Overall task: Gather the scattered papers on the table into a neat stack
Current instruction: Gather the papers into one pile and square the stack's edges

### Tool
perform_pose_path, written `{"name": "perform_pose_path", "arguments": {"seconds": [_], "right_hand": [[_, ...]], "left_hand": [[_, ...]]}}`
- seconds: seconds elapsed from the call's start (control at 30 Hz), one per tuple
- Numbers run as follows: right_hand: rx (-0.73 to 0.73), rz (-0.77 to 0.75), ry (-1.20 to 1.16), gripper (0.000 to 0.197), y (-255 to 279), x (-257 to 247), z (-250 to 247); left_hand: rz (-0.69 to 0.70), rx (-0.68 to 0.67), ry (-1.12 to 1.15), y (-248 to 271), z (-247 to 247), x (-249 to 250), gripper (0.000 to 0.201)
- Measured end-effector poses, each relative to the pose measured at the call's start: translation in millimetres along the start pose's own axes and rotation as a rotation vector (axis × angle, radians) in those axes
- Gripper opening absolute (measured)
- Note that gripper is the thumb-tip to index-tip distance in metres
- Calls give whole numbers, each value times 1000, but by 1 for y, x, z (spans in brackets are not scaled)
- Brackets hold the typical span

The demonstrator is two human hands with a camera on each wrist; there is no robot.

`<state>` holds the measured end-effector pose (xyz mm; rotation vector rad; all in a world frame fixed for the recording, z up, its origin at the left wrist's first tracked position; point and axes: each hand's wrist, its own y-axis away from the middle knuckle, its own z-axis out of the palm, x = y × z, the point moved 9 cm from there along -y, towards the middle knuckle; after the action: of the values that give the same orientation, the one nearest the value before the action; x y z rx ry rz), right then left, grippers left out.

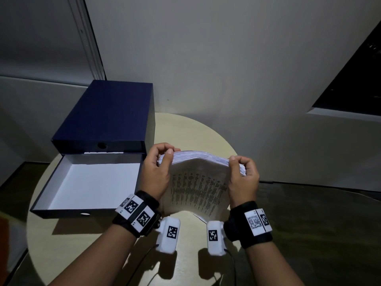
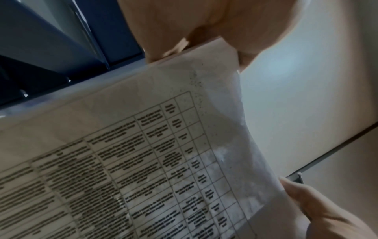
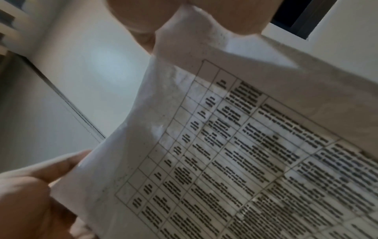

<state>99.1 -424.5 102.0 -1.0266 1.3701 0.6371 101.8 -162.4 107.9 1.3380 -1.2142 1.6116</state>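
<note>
We have both grips clamped on the stack of printed papers (image 1: 199, 178): the left hand (image 1: 155, 172) curls round its left edge, thumb on top, and the right hand (image 1: 243, 178) pinches the right edge the same way. The stack stands on its lower edge above the round bench (image 1: 185, 129), bowed in the middle, so we judge it thick yet floppy, fairly heavy, with loose sheets apt to slide or fan out. Holding both short sides lets us tap the edges square. To our left an open dark-blue box (image 1: 88, 182) rests on the bench, its lid (image 1: 109, 112) behind it
</note>
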Motion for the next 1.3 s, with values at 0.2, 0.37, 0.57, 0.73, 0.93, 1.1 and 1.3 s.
{"name": "perform_pose_path", "arguments": {"seconds": [0.2, 0.37, 0.57, 0.73, 0.93, 1.1, 1.3], "right_hand": [[-229, 65, 64, 52, 25, 43, -3], [-266, 213, 95, 42, 44, 69, 7], [-225, 193, 43, 62, 41, 69, -4], [-185, 207, 234, 60, 41, 91, -19], [-208, 90, 177, 31, 36, 56, -5], [-282, 94, 134, 55, 46, 53, 6], [-266, 12, 57, 65, 45, 42, 5]], "left_hand": [[-109, -226, 26, 17, -6, -49, 62], [-163, -134, -199, 24, -5, -69, 37], [-212, -30, -20, 31, -13, -65, 43], [-214, -54, -26, 38, -12, -71, 33], [-154, -200, -206, 38, 8, -58, 50], [21, -155, -246, 47, 7, -40, 36], [-76, -118, -207, 46, -8, -52, 57]]}}
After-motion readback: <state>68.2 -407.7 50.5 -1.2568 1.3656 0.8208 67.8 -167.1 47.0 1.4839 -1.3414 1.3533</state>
